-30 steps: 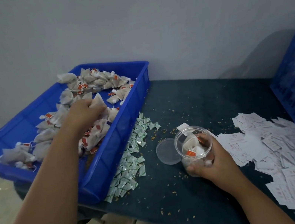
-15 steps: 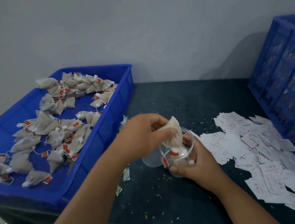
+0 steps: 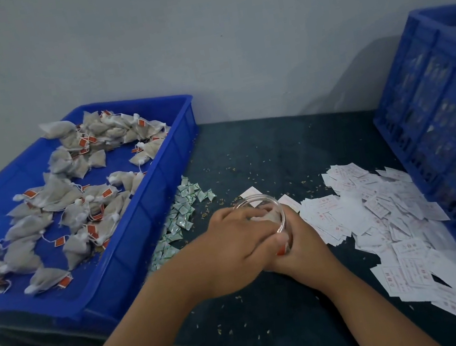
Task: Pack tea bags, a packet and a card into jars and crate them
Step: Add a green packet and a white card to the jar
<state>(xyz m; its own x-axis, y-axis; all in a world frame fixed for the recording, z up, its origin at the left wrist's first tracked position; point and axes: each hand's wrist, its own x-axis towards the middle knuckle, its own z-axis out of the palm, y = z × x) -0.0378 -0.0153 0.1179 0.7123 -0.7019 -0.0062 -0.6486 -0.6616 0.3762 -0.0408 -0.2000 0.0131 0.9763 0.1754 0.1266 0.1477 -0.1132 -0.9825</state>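
Flanking jar (image 3: pixel 279 212): packets (image 3: pixel 181 218), cards (image 3: pixel 377 208) | right hand (image 3: pixel 301 240) fingers grip jar | left hand (image 3: pixel 232 241) fingers over mouth, hold unclear

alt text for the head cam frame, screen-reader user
Head view: the left hand reaches into the mouth of a clear jar that the right hand grips on a dark table. A blue tray of tea bags sits to the left; green packets lie beside it, white cards and a blue crate to the right.
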